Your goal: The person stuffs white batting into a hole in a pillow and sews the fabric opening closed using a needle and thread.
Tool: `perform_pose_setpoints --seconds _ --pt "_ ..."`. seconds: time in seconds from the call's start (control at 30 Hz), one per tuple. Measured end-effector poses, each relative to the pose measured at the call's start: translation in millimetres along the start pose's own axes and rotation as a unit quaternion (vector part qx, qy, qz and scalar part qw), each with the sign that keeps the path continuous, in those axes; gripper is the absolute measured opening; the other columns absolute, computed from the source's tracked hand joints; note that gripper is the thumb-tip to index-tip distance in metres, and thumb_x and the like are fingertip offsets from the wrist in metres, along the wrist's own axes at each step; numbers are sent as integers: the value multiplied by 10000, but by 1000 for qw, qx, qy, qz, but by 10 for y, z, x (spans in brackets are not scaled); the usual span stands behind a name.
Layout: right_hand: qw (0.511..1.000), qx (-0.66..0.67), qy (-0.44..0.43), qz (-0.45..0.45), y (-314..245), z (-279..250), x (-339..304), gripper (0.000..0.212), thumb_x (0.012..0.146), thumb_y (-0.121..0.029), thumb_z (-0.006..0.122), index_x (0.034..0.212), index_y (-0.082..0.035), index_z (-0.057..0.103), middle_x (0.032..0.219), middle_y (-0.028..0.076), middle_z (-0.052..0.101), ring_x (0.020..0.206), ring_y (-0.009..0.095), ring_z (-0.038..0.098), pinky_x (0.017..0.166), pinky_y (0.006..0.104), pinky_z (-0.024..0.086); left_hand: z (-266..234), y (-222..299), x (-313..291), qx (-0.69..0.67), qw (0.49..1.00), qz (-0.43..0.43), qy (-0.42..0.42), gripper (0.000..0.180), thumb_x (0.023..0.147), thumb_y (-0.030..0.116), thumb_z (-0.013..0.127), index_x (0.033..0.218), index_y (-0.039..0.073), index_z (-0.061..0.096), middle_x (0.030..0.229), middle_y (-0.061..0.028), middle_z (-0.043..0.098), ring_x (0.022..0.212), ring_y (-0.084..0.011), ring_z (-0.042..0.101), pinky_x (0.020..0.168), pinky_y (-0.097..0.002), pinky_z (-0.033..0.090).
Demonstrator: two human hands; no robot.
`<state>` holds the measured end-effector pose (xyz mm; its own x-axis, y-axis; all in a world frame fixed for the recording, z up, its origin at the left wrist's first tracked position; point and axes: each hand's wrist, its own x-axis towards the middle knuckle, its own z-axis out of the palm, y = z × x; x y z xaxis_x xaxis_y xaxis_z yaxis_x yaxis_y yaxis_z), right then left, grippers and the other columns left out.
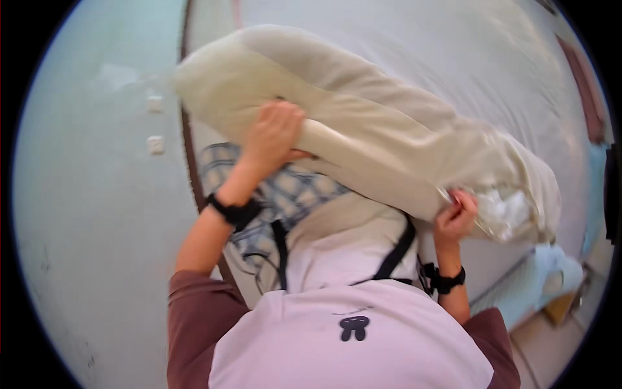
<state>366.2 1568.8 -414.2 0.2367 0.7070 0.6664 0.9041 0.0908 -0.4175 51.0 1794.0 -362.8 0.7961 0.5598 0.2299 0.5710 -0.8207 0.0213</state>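
A long beige pillow [376, 123] lies slantwise in front of me, its cover creased. At its right end the cover gapes, and a shiny white filling or inner lining [505, 211] shows there; which it is I cannot tell. My left hand [275, 129] grips the pillow's near edge left of its middle, fingers over the top and thumb beneath. With bent fingers, my right hand [455, 217] pinches the cover's edge beside the gap. The pinched bit itself is mostly hidden by the fingers.
Under the pillow spreads a pale bed sheet [453, 45]. Blue-and-white checked cloth [311, 185] lies below my left forearm. A pale green wall with white switches or sockets [155, 144] rises at left. Light blue fabric [551, 269] hangs at lower right, above a tiled floor [541, 343].
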Motion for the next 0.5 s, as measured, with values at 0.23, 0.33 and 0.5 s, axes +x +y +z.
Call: perform_pose_setpoints --seconds 0.23,0.33,0.5 --pt "997 16 69 -19 -2 47 76 96 949 -26 501 1033 19 489 790 106 528 643 180 513 602 272 441 -553 -139 41 -4 984 128 126 196 595 159 661 697 132 496 580 -5 444 577 -181 532 545 -323 441" --pt "986 127 111 -10 -225 -199 486 80 973 -34 465 1043 2 473 734 64 481 589 118 438 558 244 391 -1287 22 -257 30 977 142 157 181 595 138 641 668 123 476 548 -1 373 479 -166 442 443 -298 366" --pt "945 301 23 123 -1125 -643 1187 85 1001 -70 427 1056 -11 454 615 -18 398 519 54 322 499 208 274 -2502 466 -1004 54 980 50 186 285 353 154 504 611 38 470 597 -50 381 544 -221 468 456 -321 322"
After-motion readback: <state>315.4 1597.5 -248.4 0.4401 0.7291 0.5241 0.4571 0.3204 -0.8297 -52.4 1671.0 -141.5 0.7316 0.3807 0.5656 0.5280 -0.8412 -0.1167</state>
